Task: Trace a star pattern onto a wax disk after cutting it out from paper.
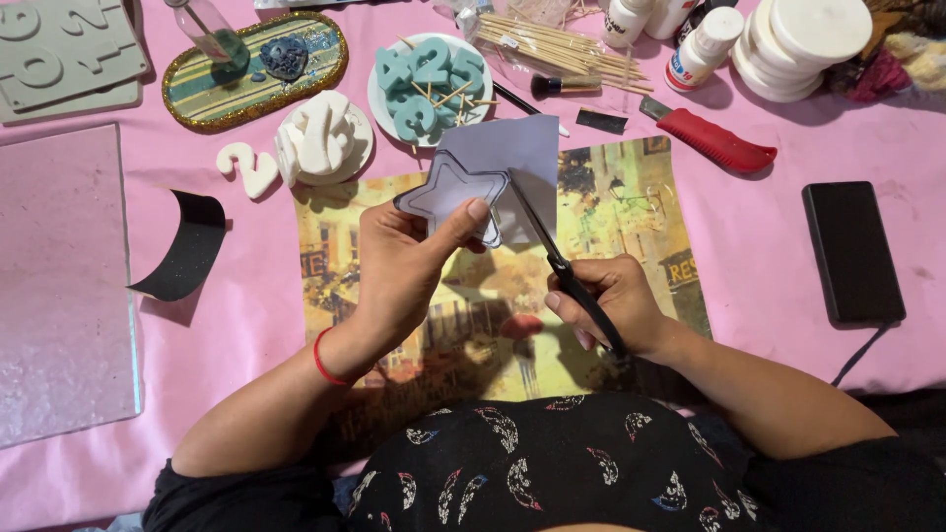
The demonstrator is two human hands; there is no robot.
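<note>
- Fingers (471,212) of my left hand (399,271) are pinched together on the star-shaped paper piece (448,189), thumb on top at its lower edge, the rest hidden behind it.
- Head view, same moment: I see my right hand (609,300) with its fingers closed through the handles of the black scissors (552,251); the blades run up and away from those fingers and meet the grey paper sheet (517,153) right beside the star.
- Star and sheet are lifted above the printed street-scene picture (611,197), which lies flat beneath both hands on the pink tablecloth (246,315).
- Beyond my left fingertips, a white plate (379,99) carries teal number shapes (429,84) with small sticks across them.
- Left of that, white number shapes (317,138) sit on a second small plate, one more lying just beside it.
- Beyond my right fingers: a bundle of wooden skewers (557,47) and a red utility knife (711,141).
- Well off to the right of my right hand, a black phone (852,251) lies flat.
- Far left of my left hand, a curled black strip (187,246) rests near a clear glittery sheet (59,286).
</note>
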